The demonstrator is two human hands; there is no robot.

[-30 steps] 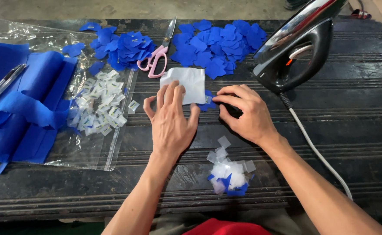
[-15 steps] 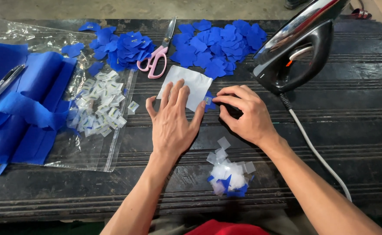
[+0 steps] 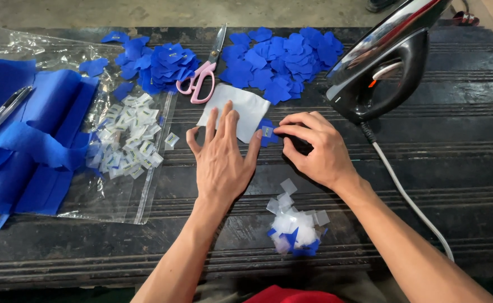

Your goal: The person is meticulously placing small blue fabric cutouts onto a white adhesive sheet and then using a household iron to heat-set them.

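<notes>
Left hand (image 3: 221, 163) lies flat, palm down, fingers spread and holding nothing, their tips resting on the lower edge of a white sheet (image 3: 235, 111) on the dark table (image 3: 454, 168). Right hand (image 3: 314, 148) is curled, forefinger and thumb drawn together toward a small blue fabric piece (image 3: 266, 132) carrying a little white square; whether they pinch it or only press on it I cannot tell.

The blue piece sits between the two hands, just at the sheet's lower right corner, touching the left little finger and directly left of the right fingertips (right hand is the nearer one for gripping). It looks roughly round, with no clear long axis.

Around: pink-handled scissors (image 3: 201, 76), iron (image 3: 381, 67), plastic bag (image 3: 61, 56) with white squares (image 3: 126, 137), blue cloth (image 3: 22, 140), scrap heap (image 3: 294, 224).
</notes>
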